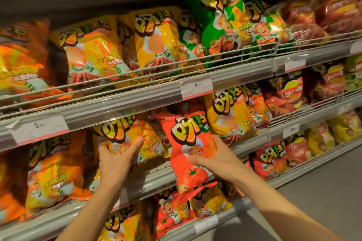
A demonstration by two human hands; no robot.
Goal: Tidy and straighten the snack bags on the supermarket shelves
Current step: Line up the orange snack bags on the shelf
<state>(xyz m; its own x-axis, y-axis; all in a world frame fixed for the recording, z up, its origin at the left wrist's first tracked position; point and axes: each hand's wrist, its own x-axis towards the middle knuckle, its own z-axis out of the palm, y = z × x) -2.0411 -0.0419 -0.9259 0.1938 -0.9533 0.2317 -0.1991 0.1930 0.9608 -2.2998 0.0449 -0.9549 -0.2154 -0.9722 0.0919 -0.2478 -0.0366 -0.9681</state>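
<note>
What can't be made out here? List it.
Head view:
- Small print on the price tag: too small.
- Left bags: motion-blurred.
- Right hand fingertips: behind the red tomato bag.
- Yellow bag lower part: covered by the left hand.

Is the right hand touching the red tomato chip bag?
Touching. The head view shows the right hand with its thumb and fingers curled around the red tomato chip bag, gripping it in front of the shelf.
</note>
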